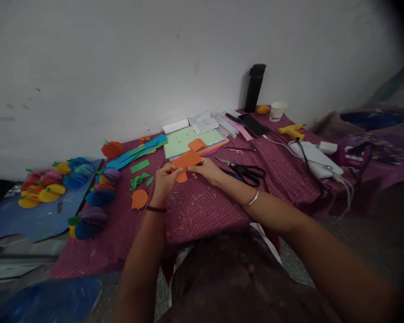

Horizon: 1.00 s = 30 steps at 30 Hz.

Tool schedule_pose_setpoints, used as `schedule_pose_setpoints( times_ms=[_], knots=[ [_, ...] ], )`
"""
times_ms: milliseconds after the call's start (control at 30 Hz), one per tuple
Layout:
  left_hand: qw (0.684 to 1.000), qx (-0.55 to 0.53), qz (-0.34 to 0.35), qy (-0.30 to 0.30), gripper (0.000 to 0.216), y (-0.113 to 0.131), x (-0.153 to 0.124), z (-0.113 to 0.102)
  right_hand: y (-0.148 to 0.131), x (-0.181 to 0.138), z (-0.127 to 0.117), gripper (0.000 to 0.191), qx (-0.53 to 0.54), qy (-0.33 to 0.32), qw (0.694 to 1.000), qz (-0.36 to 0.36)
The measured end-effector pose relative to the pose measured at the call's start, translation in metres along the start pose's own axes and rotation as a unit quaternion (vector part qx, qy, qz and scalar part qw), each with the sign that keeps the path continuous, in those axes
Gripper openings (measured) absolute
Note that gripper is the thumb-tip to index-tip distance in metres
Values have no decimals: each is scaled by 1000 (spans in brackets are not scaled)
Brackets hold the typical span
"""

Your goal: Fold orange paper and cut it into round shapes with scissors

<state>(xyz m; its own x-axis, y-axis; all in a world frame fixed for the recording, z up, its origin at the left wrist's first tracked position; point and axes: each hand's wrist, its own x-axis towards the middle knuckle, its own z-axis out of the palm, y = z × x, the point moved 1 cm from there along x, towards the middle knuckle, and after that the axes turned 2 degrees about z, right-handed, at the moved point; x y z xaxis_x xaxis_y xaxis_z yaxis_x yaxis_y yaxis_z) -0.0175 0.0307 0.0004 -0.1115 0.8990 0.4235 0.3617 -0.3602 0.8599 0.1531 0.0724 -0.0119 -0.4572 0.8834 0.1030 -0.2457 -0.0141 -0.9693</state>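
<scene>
Seen through the head camera I monitor from afar, a person's left hand (165, 178) and right hand (207, 171) grasp a bright orange, straight-edged piece of paper-like sheet (187, 159) above a maroon checked tablecloth (276, 154).

Much appears done: layered, rounded fruit-like ornaments in yellow, blue, red and purple (52, 193) crowd a blue board (37, 220) and the cloth's left edge, while an orange-red one with a green top (112, 149) sits farther back. Pieces look to be partway through: a rounded orange cut-out (139, 198) lies flat near the left wrist, beside loose green leaf-like cuttings (139, 181) and a green rectangular strip (140, 166). I judge the orange sheet in hand to be unfinished, since it bears no layers or green top; how many more remain, I cannot tell.

The orange sheet lies between the two hands, its near edge pinched by thumbs and fingers, its body reaching beyond the fingertips toward the wall. An orange flap hangs below the grip; whether it is joined to the sheet, I cannot make out. Black-handled scissors (236, 168) rest beside the right forearm, untouched, blades apart.
</scene>
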Motion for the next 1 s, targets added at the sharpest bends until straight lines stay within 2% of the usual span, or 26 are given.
schedule_pose_setpoints(
  times_ms=[100, 200, 333, 433, 500, 633, 733, 867, 933, 1000],
  knots=[
    [998, 46, 21, -30, 24, -2, 2, -5, -4, 5, -10, 22, -125, -30, 990, -64],
    [987, 137, 53, -61, 21, -5, 6, -11, -10, 8, -21, 5, -291, -22, 948, -123],
    [971, 209, 63, -102, 15, -14, 8, -12, -13, 6, -23, 5, -424, -20, 896, -133],
    [962, 230, 53, -134, 6, -21, 7, -11, -10, 4, -20, 7, -492, -51, 862, -107],
    [960, 234, 47, -148, 7, -24, 6, -10, -6, 5, -19, 9, -527, -70, 841, -99],
    [958, 240, 52, -150, 4, -26, 5, -9, 0, 6, -19, 10, -568, -86, 812, -101],
    [957, 243, 62, -144, 7, -24, 5, -7, 1, 4, -18, 10, -603, -85, 784, -118],
    [955, 246, 66, -155, 10, -19, 4, -4, -5, -2, -12, 15, -637, -77, 744, -185],
    [959, 229, 57, -159, 13, -14, 4, -6, -8, -4, -8, 13, -624, -81, 749, -206],
    [972, 187, 36, -140, 14, -9, 4, -10, -11, -3, -8, 13, -583, -53, 789, -189]
  ],
)
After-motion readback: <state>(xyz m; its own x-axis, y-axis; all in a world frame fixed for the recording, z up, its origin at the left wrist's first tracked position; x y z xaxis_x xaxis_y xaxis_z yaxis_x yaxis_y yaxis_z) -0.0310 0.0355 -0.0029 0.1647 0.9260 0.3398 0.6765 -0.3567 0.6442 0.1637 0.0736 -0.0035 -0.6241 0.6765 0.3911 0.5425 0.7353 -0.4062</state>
